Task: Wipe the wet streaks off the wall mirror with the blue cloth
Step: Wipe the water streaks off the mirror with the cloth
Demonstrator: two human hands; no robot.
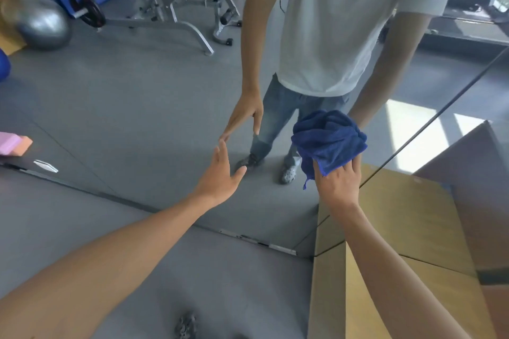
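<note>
Bright, even daylight fills the view. In the mirror, hard sunlit patches lie on the reflected floor toward 3 o'clock, the brightest spot and slightly blown out. Shadows elsewhere are soft. The wide-angle lens bends straight lines near the edges. Detail is soft overall; the grey exercise ball at 10 o'clock is smeared. Colours lean cool and grey.
</note>
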